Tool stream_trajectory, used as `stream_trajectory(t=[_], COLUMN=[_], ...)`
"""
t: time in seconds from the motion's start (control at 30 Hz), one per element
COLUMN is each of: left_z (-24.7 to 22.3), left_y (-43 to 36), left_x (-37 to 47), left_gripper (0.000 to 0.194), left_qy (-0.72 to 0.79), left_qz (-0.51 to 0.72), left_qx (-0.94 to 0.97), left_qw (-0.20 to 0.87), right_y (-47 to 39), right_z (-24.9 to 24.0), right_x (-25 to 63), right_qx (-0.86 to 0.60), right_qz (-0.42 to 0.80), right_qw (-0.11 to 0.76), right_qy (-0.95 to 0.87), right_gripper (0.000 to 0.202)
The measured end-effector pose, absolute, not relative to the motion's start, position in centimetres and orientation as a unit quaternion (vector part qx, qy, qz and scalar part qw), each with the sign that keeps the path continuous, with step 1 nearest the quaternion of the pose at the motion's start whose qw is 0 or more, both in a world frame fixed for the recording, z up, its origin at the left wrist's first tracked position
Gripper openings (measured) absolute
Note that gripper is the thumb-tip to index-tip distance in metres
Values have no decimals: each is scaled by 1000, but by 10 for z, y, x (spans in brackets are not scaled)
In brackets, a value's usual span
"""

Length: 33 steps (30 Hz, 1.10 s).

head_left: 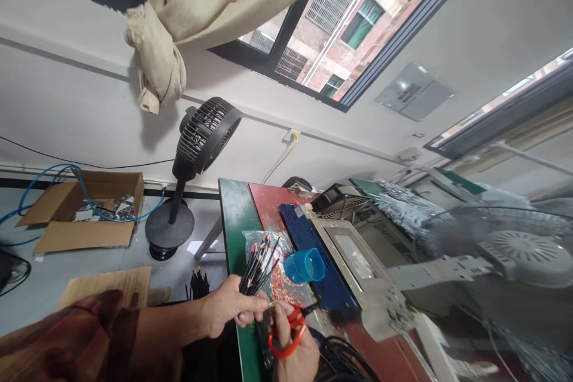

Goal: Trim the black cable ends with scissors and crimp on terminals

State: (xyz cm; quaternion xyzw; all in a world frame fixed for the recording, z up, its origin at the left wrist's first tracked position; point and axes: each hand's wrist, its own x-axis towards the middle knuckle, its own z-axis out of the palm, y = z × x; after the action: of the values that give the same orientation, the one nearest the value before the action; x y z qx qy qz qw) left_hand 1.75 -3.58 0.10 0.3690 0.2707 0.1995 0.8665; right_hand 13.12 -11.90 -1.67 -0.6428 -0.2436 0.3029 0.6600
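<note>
Head view: where are the black wires [258, 267] lying?
Their long axis is running far-right from the left hand [230, 310], which is gripping them; the right hand [299, 355] is holding scissors [295, 317] just right.

Bright daylight from window [331, 30], upper centre; soft shadow under knotted curtain [201, 3]. Glare spot on wall panel [414, 92]. Right side blurry, white fan [528, 256] smeared; edges stretched.
</note>
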Motion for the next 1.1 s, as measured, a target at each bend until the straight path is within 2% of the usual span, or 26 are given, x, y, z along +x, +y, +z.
stream_trajectory(t=[0.23, 0.43, 0.57, 0.8, 1.0, 1.1], left_z=[-1, 6, 4, 2, -4, -2], left_y=[-36, -34, -34, -34, -30, -29], left_x=[17, 13, 13, 15, 19, 21], left_gripper=[25, 29, 29, 20, 27, 27], left_qy=[281, 231, 235, 218, 242, 252], left_qz=[166, 166, 144, 137, 105, 118], left_qx=[390, 377, 372, 365, 401, 400], left_qw=[861, 881, 886, 894, 877, 873], right_y=[-127, -126, -125, -127, -125, -124], right_z=[-21, -10, -7, -14, -22, -25], right_x=[164, 152, 140, 140, 130, 136], right_qx=[-617, -628, -638, -637, -682, -694], right_qz=[276, 372, 401, 342, 252, 247], right_qw=[711, 630, 582, 611, 617, 613], right_qy=[-193, -266, -306, -323, -302, -286], right_gripper=[35, 44, 35, 33, 37, 38])
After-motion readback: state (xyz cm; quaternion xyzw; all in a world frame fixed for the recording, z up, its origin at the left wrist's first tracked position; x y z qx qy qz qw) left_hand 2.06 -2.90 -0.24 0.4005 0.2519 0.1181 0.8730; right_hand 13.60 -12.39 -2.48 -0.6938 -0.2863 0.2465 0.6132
